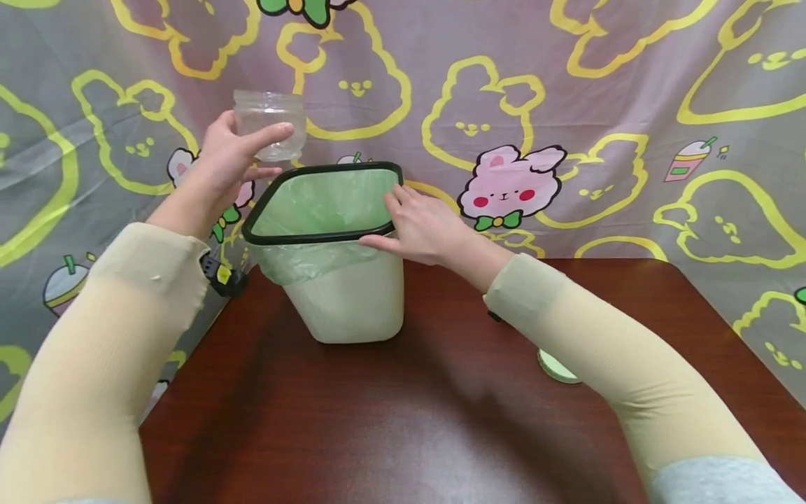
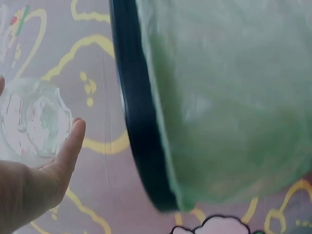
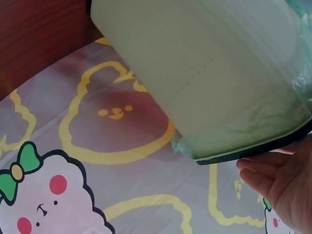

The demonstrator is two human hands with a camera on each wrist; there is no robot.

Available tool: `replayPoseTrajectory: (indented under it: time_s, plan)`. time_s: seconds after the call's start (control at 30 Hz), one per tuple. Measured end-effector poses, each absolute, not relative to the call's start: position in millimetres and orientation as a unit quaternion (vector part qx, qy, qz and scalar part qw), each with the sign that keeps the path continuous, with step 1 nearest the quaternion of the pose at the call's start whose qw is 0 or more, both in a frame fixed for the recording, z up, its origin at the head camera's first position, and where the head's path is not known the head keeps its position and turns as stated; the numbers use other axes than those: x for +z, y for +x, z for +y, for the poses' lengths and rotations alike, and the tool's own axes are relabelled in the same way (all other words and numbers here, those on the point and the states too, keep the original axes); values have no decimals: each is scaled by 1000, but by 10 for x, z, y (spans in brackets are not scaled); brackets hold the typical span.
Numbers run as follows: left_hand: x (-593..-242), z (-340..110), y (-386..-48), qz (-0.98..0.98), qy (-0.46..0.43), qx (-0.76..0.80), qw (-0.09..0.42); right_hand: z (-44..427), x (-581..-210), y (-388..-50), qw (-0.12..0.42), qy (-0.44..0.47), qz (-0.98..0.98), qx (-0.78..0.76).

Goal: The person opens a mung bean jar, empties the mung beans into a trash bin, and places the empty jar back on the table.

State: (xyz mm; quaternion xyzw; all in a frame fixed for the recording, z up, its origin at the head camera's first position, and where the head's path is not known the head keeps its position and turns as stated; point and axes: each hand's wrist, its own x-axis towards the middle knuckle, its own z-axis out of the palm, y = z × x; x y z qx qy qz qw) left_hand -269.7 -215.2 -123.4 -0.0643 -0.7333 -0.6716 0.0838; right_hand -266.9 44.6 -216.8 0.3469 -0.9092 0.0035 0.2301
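My left hand holds a clear jar up in the air, just left of and above the trash can's rim. The thumb lies along the near side of the jar. In the left wrist view the jar looks see-through, and I make out nothing inside it. A cream trash can stands on the table, lined with a thin green bag under a black rim. My right hand grips this rim at the right corner. Seen from the right wrist, the fingers meet the rim.
A pale green round lid lies on the brown table, partly covered by my right forearm. Behind the table hangs a grey cloth with cartoon prints. The table's left edge runs close to the trash can.
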Motion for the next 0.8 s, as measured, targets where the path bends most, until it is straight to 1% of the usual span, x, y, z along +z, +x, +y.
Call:
replayPoseTrajectory:
  time_s: [0.17,0.37,0.47,0.63,0.8]
  plan:
    - [-1271,-2078,-2637,-674,-64,-733,68,491,-2116,-2669,238,358,-903,-1]
    - [-1272,-2006,-2583,-624,-64,-778,42,590,-1994,-2649,206,350,-914,-20]
    - [-1270,-1960,-2553,-614,-64,-786,34,667,-1939,-2637,199,349,-915,-41]
    - [-1315,-1876,-2492,-603,-62,-795,24,806,-1895,-2639,222,364,-903,-48]
    - [-1371,-1791,-2420,-621,-92,-778,24,984,-1897,-2641,234,377,-894,-56]
